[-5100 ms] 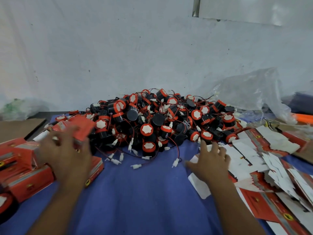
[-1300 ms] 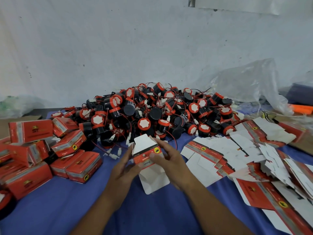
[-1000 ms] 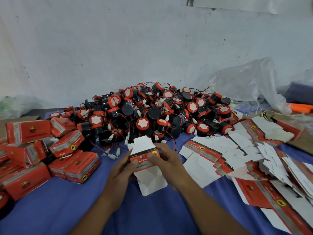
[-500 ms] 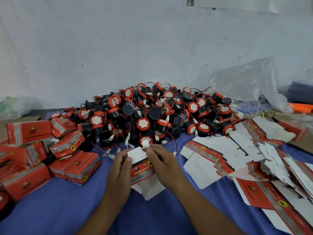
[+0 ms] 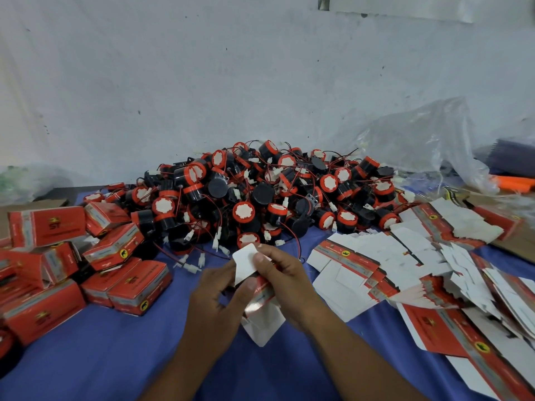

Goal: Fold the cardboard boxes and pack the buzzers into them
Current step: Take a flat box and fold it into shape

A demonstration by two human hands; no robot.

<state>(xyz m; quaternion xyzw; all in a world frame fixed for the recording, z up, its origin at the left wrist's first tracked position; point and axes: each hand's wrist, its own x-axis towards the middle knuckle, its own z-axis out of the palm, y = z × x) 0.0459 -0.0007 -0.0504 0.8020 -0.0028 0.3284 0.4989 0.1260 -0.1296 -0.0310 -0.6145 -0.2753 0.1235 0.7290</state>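
1. A heap of buzzers (image 5: 260, 195), black drums with red rims, white round faces and thin red-and-black wires ending in white plugs, lies on a blue cloth (image 5: 115, 357) against a pale wall (image 5: 202, 68).
2. The box (image 5: 246, 261) being worked on is on the person's side of the heap, just in front of its near edge and held up off the cloth.
3. The box sits between the two hands. One white flap stands out above the fingers towards the heap, a red printed side shows in the gap between the hands, and another white flap hangs below the hands over the cloth.
4. The left hand (image 5: 215, 302) grips the box from its left. The fingers are curled, and the thumb lies across the red side.
5. The right hand (image 5: 285, 280) grips the box from its right. The thumb presses on the upper white flap, and the other fingers curl round the far side.
6. To the left of the heap, touching its edge, lie folded red boxes (image 5: 139, 285), tumbled at different angles, some stacked on others.
7. To the right of the heap, flat unfolded boxes (image 5: 362, 261) are spread out overlapping, white insides mostly up with red printed strips showing.
8. Behind the heap on its right, a crumpled clear plastic bag (image 5: 419, 146) leans towards the wall.
9. Far to the right of the heap, past the bag, an orange object (image 5: 512, 180) shows, too blurred to identify.
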